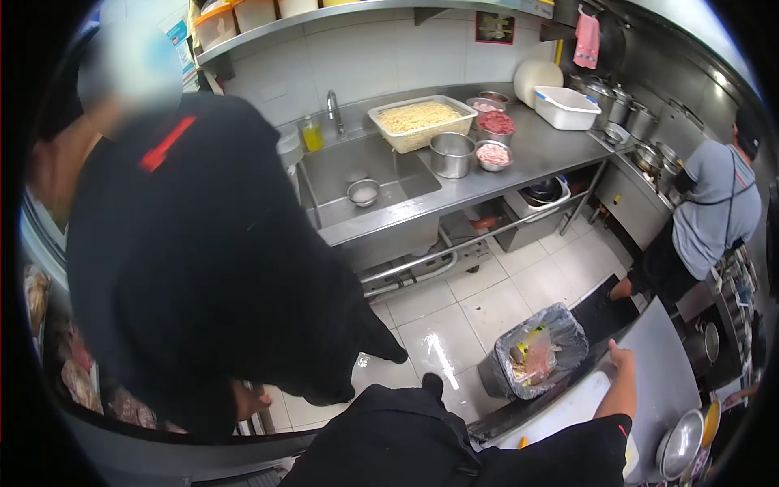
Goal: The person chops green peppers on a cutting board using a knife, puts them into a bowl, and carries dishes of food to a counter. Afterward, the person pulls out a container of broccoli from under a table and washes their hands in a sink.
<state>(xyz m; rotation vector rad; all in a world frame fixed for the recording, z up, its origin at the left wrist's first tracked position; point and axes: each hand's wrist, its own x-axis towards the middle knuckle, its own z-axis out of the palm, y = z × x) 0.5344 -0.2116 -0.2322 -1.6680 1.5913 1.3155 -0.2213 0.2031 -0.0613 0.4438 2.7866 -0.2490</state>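
Note:
My right arm reaches out over the worktop at the lower right. My right hand (621, 355) is at the worktop's edge, beside a white cutting board (560, 418). Its fingers look curled over that edge, and they are partly hidden. Just beyond the board stands a bin (497, 375) lined with a grey bag, with food waste and plastic wrapping in it. My left hand is out of view. On the left, a co-worker in black (195, 243) bends down close to me, and that person's hand (253, 401) shows low down.
A steel sink (324, 191) holds a small bowl (363, 192). Along the counter are a tub of noodles (422, 116), a steel pot (452, 154), bowls of meat (496, 123) and a white tub (565, 108). Another person (714, 207) stands at the stove. Metal bowls (680, 445) sit lower right.

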